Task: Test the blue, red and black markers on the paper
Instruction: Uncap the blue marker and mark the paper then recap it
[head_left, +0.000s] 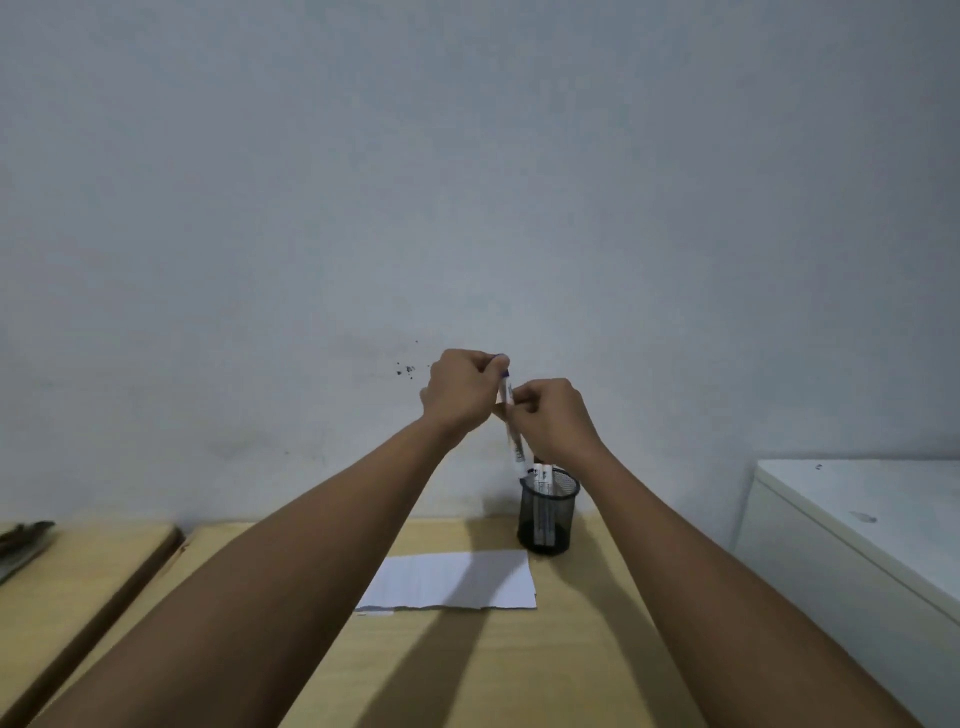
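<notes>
Two hands meet above the cup (548, 512): the left hand (460, 392) pinches the blue cap end of the marker (511, 428), and the right hand (550, 415) is closed round its white barrel, held upright over the desk (467, 665). Light, stiff and smooth, the marker should be gripped mid-barrel while the cap is pulled straight off. Paper (452, 579) lies flat below, unmarked as far as I can see; two more markers stand in the cup.

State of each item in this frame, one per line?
Blue marker: held in the air by both hands, cap end up.
Left hand: shut on the cap end.
Right hand: shut on the barrel.
Mesh cup: upright, holding other markers.
Paper: flat, unmarked.
</notes>
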